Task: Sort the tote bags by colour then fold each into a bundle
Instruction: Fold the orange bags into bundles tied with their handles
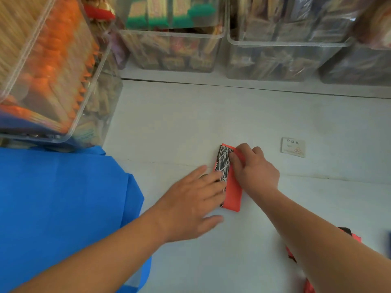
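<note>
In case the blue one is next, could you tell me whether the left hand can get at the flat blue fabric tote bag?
Probably yes: the left hand presses the narrow folded red-and-black tote bundle, and the blue fabric tote bag lies beside that forearm with nothing between them.

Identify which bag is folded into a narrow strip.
The red-and-black patterned bag, held by the left hand and right hand; the blue bag lies spread flat; another red bag is mostly hidden.

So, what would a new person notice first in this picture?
The folded red tote bag with a black-and-white scribble panel lies at centre, the left hand pressing it flat and the right hand gripping its far end. A large blue fabric bag fills the left side.
</note>
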The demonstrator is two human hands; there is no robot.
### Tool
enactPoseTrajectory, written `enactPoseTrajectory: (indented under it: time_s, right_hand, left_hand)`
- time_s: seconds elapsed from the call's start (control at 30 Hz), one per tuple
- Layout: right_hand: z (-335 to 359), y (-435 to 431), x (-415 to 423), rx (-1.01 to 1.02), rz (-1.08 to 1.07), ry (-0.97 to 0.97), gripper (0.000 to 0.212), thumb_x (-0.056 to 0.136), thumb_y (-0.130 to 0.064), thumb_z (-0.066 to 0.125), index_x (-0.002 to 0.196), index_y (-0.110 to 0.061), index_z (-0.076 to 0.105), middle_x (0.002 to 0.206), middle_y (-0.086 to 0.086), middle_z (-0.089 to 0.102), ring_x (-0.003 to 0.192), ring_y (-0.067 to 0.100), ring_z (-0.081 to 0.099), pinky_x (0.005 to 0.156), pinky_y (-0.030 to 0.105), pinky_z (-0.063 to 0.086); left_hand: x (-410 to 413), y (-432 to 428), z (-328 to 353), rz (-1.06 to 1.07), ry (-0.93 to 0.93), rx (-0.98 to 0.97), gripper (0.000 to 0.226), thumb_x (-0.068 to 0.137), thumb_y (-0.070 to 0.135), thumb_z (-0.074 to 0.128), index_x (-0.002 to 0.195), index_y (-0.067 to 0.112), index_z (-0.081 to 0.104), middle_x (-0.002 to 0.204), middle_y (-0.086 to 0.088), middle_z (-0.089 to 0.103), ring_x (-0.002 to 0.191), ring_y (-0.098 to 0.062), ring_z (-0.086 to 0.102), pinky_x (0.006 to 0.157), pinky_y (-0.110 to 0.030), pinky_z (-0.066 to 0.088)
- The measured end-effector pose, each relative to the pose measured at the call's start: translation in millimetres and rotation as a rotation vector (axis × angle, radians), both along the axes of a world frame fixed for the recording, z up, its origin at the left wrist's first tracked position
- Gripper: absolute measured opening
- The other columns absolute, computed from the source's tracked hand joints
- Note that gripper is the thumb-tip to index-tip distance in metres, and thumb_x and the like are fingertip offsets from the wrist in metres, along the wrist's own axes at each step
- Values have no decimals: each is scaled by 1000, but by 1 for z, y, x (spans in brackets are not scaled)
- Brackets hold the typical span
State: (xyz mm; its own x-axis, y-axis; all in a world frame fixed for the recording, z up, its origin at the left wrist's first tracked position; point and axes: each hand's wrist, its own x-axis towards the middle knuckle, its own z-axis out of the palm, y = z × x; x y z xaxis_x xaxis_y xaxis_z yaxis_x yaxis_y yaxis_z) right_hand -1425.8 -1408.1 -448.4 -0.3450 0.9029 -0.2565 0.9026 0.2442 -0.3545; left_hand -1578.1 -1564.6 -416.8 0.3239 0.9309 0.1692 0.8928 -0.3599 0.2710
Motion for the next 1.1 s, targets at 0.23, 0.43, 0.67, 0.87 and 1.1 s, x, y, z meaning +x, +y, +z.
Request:
enactPoseTrajectory:
  time_s: [0.23,0.43,0.67,0.87,1.1]
  right_hand:
    - [-5,14,6,-40,42,71,32,97,-67,44,108,-38,52,104,-7,57,90,29,62,73,35,41]
    - [-4,12,9,-48,27,104,35,95,-70,46,109,-39,55,100,-10,55,84,22,59,71,33,38]
    - [10,20,20,-537,-240,565,41,102,-58,45,94,-31,74,70,-2,70,56,17,64,65,45,60]
    - [5,18,22,-424,-114,419,39,97,-68,38,96,-39,64,92,-9,66,68,18,70,75,44,61]
    - [3,15,18,-329,-84,272,25,94,-68,48,106,-48,55,107,-14,53,85,12,65,82,38,54]
  left_hand:
    - [-19,30,-30,-54,117,-133,48,86,57,70,118,22,62,118,0,58,101,-24,55,84,-38,48]
    - [-31,33,-21,-78,-103,-176,35,93,27,51,124,16,65,117,1,66,104,-23,63,78,-40,57]
    - [-11,79,4,490,-400,-643,28,102,52,52,109,25,57,88,-1,60,80,-22,59,79,-43,53]
    - [-1,109,2,639,-220,-591,39,96,57,60,115,25,49,93,6,58,85,-23,59,69,-36,46]
    - [-13,119,3,510,-366,-858,87,85,48,78,156,30,31,144,1,40,131,-20,47,106,-35,43]
